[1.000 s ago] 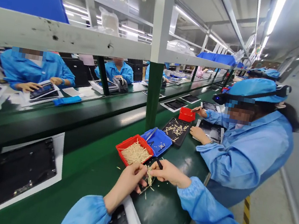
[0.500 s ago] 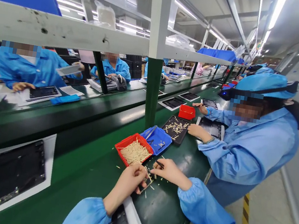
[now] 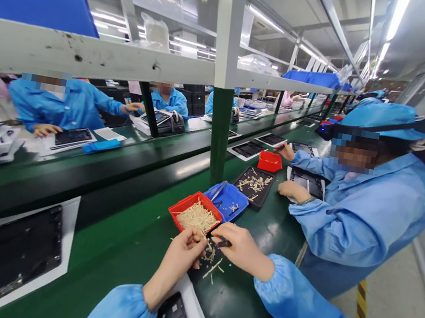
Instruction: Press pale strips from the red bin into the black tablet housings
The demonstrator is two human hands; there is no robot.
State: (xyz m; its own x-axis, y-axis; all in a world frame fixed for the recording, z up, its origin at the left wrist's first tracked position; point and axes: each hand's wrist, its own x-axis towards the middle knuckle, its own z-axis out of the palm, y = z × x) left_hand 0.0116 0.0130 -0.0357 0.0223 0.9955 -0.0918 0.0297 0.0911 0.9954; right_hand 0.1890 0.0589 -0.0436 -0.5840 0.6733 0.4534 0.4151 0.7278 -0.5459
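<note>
On the green surface [image 3: 126, 258], my left hand [image 3: 177, 265] has its fingers [image 3: 191, 242] closed just below the red tray [image 3: 181, 201] heaped with pale strips [image 3: 198, 217]; whether they pinch a strip I cannot tell. Loose strips [image 3: 210, 262] lie scattered between my hands. My right hand [image 3: 241, 250], its fingers closed, grips a small black tool [image 3: 224, 243] near the blue tray [image 3: 232, 199].
</note>
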